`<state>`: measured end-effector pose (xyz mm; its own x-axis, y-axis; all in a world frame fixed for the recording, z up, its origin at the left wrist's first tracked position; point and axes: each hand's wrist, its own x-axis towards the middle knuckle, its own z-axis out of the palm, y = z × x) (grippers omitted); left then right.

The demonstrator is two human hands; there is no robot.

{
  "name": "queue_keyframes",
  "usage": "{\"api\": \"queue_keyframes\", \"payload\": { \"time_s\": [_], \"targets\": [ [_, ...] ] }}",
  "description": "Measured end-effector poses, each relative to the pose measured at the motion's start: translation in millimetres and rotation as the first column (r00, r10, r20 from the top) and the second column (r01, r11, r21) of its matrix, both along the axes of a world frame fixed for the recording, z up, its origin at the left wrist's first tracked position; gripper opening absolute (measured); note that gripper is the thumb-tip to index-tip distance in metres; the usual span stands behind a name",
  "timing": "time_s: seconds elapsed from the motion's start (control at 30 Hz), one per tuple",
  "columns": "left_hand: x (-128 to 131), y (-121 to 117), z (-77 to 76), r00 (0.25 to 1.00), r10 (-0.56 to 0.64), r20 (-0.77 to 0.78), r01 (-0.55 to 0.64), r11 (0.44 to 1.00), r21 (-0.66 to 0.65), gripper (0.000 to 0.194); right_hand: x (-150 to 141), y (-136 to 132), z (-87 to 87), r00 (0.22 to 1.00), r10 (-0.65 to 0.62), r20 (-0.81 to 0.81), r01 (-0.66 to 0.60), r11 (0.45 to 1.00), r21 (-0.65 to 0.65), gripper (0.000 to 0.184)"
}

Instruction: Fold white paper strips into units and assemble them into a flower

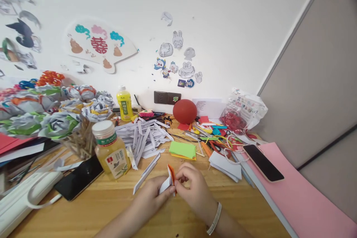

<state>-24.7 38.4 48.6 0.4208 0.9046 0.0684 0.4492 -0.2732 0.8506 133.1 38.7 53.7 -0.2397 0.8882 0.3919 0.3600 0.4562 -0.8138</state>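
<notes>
Over the front of the wooden table, my left hand (154,192) grips a small bundle of folded paper (166,183), white with an orange piece at its right side. The fingers of my right hand (192,184) pinch the orange edge of that same bundle, close to my left thumb. Left of the hands lie narrow folded white paper strips (146,171), and a large heap of similar strips (143,137) spreads behind. A stack of green paper slips (182,150) with orange beneath sits just beyond my hands. White paper sheets (225,165) lie to the right.
A tea bottle (113,152), a yellow bottle (125,103) and a black phone (79,177) stand or lie left. Paper flowers (60,124) fill the far left. Scissors (199,134), a red balloon (185,111), a pearl string (232,160) and another phone (263,163) are rightward.
</notes>
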Motion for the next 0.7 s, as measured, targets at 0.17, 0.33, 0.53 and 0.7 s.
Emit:
{"api": "queue_keyframes", "payload": {
  "time_s": [0.17, 0.33, 0.53, 0.7],
  "targets": [
    [3, -3, 4.8, 0.988, 0.143, 0.061, -0.148, 0.985, 0.088, 0.030, -6, -2, 0.0, 0.990, 0.028, 0.139, -0.026, 1.000, -0.016, 0.016],
    [2, 1, 0.3, 0.944, 0.292, 0.154, -0.304, 0.951, 0.063, 0.033, -4, 12, 18.4, 0.944, 0.105, 0.314, -0.092, 0.994, -0.054, 0.016],
    [-4, 11, -4.0, 0.878, 0.395, 0.269, -0.375, 0.919, -0.125, 0.046, -35, 75, 32.5, 0.898, -0.087, 0.431, 0.093, 0.996, 0.008, 0.018],
    [-5, 15, -5.4, 0.822, 0.444, 0.356, -0.378, 0.894, -0.241, 0.054, -85, 120, 19.8, 0.810, -0.200, 0.551, 0.216, 0.976, 0.036, 0.024]
  ]
}}
